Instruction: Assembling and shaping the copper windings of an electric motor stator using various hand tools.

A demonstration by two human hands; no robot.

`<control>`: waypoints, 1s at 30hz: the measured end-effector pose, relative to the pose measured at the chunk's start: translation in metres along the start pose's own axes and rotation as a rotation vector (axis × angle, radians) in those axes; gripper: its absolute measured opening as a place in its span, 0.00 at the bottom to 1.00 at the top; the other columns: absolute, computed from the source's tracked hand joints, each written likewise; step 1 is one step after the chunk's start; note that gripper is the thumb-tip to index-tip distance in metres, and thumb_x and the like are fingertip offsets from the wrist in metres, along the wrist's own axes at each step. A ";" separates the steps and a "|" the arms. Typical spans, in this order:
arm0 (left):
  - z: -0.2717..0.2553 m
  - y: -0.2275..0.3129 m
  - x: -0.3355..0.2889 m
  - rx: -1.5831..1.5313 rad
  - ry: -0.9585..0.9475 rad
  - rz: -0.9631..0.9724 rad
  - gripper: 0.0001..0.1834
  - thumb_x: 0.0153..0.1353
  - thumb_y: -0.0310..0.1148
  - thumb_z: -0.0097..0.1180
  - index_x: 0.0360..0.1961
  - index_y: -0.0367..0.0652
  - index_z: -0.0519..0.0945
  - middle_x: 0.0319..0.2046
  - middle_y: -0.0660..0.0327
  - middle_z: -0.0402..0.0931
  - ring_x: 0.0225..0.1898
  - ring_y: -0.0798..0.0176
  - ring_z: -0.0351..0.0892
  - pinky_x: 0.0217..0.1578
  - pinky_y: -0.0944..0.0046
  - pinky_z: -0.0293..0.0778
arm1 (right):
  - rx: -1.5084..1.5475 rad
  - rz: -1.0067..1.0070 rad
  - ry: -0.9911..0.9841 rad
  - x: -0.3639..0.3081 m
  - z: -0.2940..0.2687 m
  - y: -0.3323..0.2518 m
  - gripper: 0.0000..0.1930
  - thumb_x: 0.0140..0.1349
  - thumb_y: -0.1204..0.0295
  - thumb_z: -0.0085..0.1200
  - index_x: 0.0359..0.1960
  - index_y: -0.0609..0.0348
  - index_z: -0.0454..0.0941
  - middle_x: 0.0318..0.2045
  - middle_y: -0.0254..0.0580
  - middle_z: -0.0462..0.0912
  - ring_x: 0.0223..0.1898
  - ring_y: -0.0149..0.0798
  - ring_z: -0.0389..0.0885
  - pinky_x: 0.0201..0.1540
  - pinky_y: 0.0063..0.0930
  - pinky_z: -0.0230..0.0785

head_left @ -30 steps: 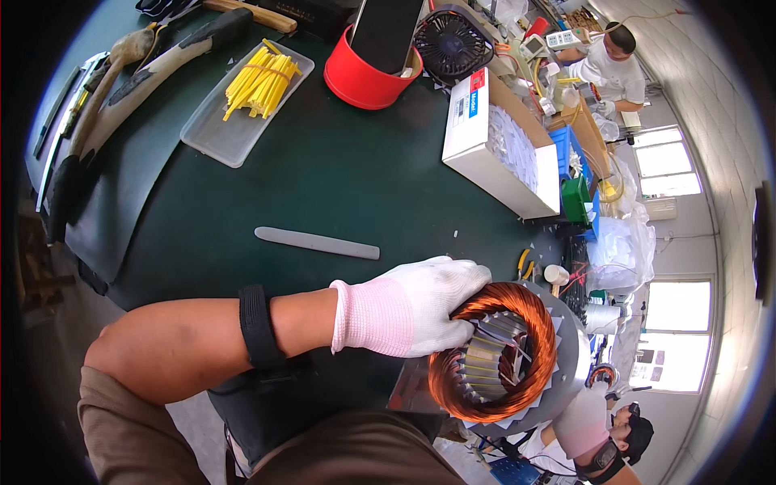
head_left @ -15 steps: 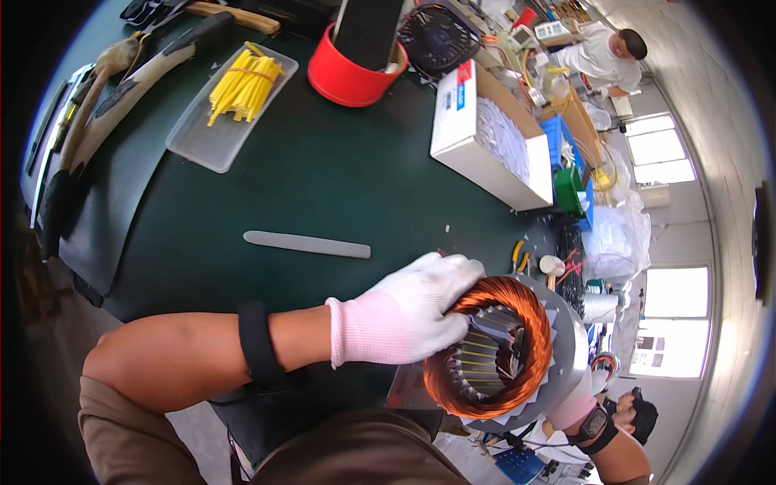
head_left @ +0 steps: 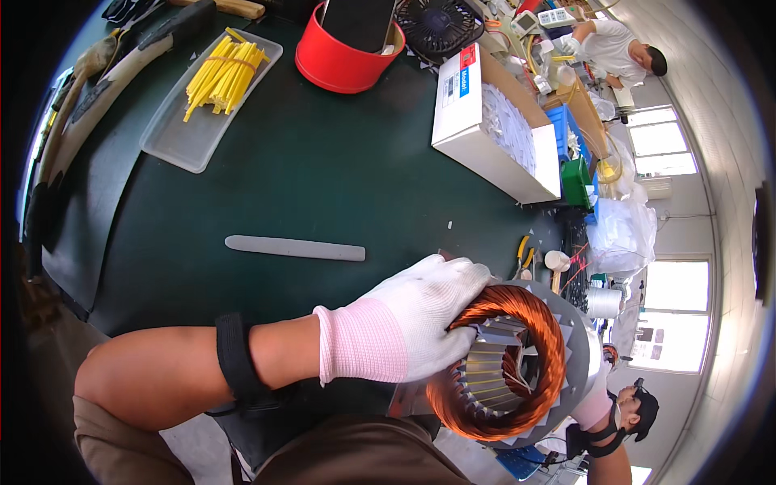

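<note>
A motor stator with a thick ring of copper windings point(head_left: 550, 356) is held up at the table's near right, its open bore turned toward me. Yellow-edged slots line the inside, and pale insulation tips poke out between the winding and the grey core point(head_left: 575, 343). My left hand point(head_left: 424, 315), in a white knit glove with a pink cuff, is closed over the winding's left upper rim, its thumb at the bore. On the far right side my right hand point(head_left: 596, 392), also gloved, supports the core; the stator hides most of its fingers. A flat grey strip tool point(head_left: 295, 248) lies on the table, left of the stator.
Yellow sticks fill part of a clear tray point(head_left: 174, 149). A red round container point(head_left: 339, 73), a black fan point(head_left: 440, 28) and a white box of paper pieces point(head_left: 477, 158) stand farther back. Yellow-handled pliers point(head_left: 524, 257) lie beyond the stator. Two other people are at the right.
The stator has turned slightly and sits a little lower and farther right, both hands staying on it. My view has shifted, so the table things appear moved.
</note>
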State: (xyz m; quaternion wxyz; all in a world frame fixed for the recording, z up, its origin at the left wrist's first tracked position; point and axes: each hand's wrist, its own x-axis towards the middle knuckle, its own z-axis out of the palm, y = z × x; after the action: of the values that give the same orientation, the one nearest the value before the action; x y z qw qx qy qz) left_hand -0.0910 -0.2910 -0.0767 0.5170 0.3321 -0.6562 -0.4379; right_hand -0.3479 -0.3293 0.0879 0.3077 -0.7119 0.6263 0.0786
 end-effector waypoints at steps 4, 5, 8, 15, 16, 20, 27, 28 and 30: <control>-0.006 -0.004 -0.007 -0.010 0.038 0.037 0.24 0.59 0.28 0.59 0.56 0.33 0.73 0.48 0.44 0.73 0.51 0.39 0.73 0.57 0.49 0.72 | 0.136 -0.389 -0.218 0.016 0.030 0.019 0.31 0.72 0.65 0.58 0.73 0.64 0.66 0.66 0.52 0.77 0.66 0.42 0.78 0.67 0.41 0.73; -0.006 -0.003 -0.005 -0.018 0.051 0.037 0.23 0.59 0.28 0.60 0.56 0.33 0.73 0.47 0.44 0.73 0.51 0.38 0.73 0.57 0.49 0.72 | 0.462 -0.112 -0.297 0.014 0.033 0.033 0.32 0.76 0.65 0.53 0.77 0.64 0.60 0.71 0.52 0.71 0.69 0.41 0.74 0.70 0.41 0.71; -0.004 0.008 0.005 -0.066 0.039 0.076 0.23 0.59 0.28 0.61 0.55 0.32 0.73 0.46 0.44 0.74 0.50 0.38 0.73 0.56 0.49 0.72 | 0.815 -0.018 -0.320 -0.003 0.022 0.032 0.34 0.79 0.62 0.49 0.80 0.61 0.52 0.77 0.49 0.62 0.73 0.41 0.69 0.72 0.39 0.68; -0.021 0.000 0.012 -0.010 -0.194 -0.080 0.26 0.62 0.28 0.60 0.60 0.32 0.69 0.49 0.48 0.75 0.53 0.45 0.75 0.58 0.52 0.72 | 0.569 -0.011 -0.309 0.024 0.070 0.094 0.36 0.72 0.57 0.55 0.76 0.60 0.61 0.66 0.48 0.76 0.63 0.44 0.80 0.66 0.38 0.75; -0.020 0.006 -0.002 -0.056 -0.191 -0.238 0.25 0.65 0.30 0.58 0.61 0.31 0.69 0.51 0.46 0.75 0.55 0.44 0.75 0.60 0.51 0.71 | 1.247 -0.048 -0.618 0.035 0.090 0.095 0.27 0.76 0.54 0.49 0.68 0.56 0.66 0.53 0.41 0.76 0.49 0.40 0.78 0.51 0.38 0.74; -0.004 -0.032 -0.048 -0.146 -0.191 -0.495 0.21 0.74 0.35 0.53 0.64 0.36 0.73 0.52 0.54 0.80 0.54 0.54 0.80 0.60 0.54 0.74 | 2.589 -0.057 -1.245 0.047 0.103 0.065 0.24 0.81 0.43 0.35 0.47 0.48 0.73 0.23 0.28 0.69 0.19 0.30 0.65 0.21 0.31 0.64; 0.012 0.024 -0.033 -0.108 0.149 -0.403 0.26 0.74 0.37 0.54 0.68 0.36 0.68 0.57 0.54 0.77 0.58 0.55 0.79 0.63 0.53 0.73 | 0.455 -0.626 0.448 0.044 0.103 0.077 0.16 0.72 0.63 0.57 0.52 0.61 0.75 0.38 0.48 0.81 0.44 0.47 0.85 0.46 0.39 0.79; 0.013 0.021 -0.036 -0.138 0.210 -0.383 0.26 0.74 0.37 0.54 0.68 0.36 0.67 0.58 0.54 0.77 0.59 0.55 0.79 0.63 0.53 0.73 | 0.461 -0.630 0.466 0.039 0.100 0.085 0.16 0.72 0.63 0.57 0.52 0.61 0.75 0.38 0.48 0.81 0.44 0.47 0.85 0.46 0.39 0.79; 0.015 0.037 -0.041 -0.159 0.360 -0.351 0.28 0.75 0.38 0.55 0.70 0.36 0.65 0.60 0.54 0.76 0.60 0.55 0.78 0.64 0.53 0.72 | 0.216 -0.655 0.514 0.021 0.081 0.105 0.16 0.68 0.65 0.60 0.53 0.61 0.78 0.41 0.51 0.82 0.45 0.50 0.85 0.46 0.42 0.80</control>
State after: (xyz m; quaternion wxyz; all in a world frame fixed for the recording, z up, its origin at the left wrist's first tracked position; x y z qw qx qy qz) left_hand -0.0945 -0.2359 -0.0596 0.5662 0.4718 -0.4492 -0.5050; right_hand -0.4205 -0.3064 -0.0235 0.2232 -0.8333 0.4280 -0.2695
